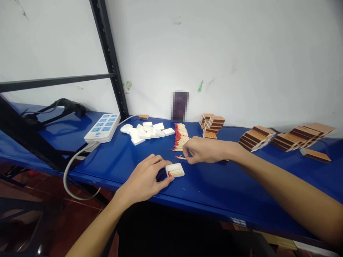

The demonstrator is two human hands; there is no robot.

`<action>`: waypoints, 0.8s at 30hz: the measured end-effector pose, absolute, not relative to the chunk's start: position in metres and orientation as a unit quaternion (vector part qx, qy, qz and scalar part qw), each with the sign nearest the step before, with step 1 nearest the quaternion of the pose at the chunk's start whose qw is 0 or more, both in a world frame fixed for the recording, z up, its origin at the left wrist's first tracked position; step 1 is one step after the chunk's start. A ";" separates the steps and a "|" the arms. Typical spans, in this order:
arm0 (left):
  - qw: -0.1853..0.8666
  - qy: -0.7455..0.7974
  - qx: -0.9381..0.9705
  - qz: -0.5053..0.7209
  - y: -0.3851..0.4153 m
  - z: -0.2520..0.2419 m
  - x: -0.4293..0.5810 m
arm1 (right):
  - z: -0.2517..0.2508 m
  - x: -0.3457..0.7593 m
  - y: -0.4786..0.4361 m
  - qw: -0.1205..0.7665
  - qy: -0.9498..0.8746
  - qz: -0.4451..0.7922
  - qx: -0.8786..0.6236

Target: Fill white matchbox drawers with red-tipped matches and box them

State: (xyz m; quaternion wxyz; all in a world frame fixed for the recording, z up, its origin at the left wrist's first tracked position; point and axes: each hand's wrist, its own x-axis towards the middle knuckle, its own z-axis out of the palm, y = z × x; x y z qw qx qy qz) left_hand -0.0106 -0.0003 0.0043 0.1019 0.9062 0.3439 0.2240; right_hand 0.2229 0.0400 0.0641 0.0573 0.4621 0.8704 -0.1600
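My left hand (pixel 144 177) grips a small white matchbox tray (pixel 176 166) between thumb and forefinger, near the front edge of the table. Several red-tipped matchsticks (pixel 176 174) lie along the near side inside it. Just beyond and to the right, my right hand (pixel 205 150) is closed in a pinch at the end of a matchstick (pixel 181 157), its red head pointing left; a second one may lie beside it. A long heap of matchsticks (pixel 180 134) stretches behind that hand, which covers part of it.
White matchbox trays (pixel 152 131) lie loosely at the back left, beside a power strip (pixel 103 127). Stacked matchbox sleeves (pixel 253 138) stand at the back and right of the blue table (pixel 214 189). A black metal upright (pixel 111 60) rises at the left.
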 end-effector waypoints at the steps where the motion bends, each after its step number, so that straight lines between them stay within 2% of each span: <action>1: 0.103 0.343 0.906 0.224 0.000 0.004 -0.011 | 0.067 0.222 0.038 0.054 0.871 -0.163 0.461; 7: 0.111 0.341 0.907 0.221 0.000 0.004 -0.011 | 0.071 0.210 0.021 0.066 0.884 -0.186 0.424; 14: 0.115 0.329 0.911 0.221 -0.001 0.004 -0.012 | 0.064 0.194 0.008 0.094 0.895 -0.123 0.419; 19: 0.122 0.330 0.909 0.225 0.000 0.004 -0.011 | 0.070 0.205 0.019 0.043 0.896 -0.163 0.411; 24: 0.122 0.332 0.908 0.224 0.000 0.003 -0.011 | 0.061 0.219 0.039 0.003 0.890 -0.079 0.448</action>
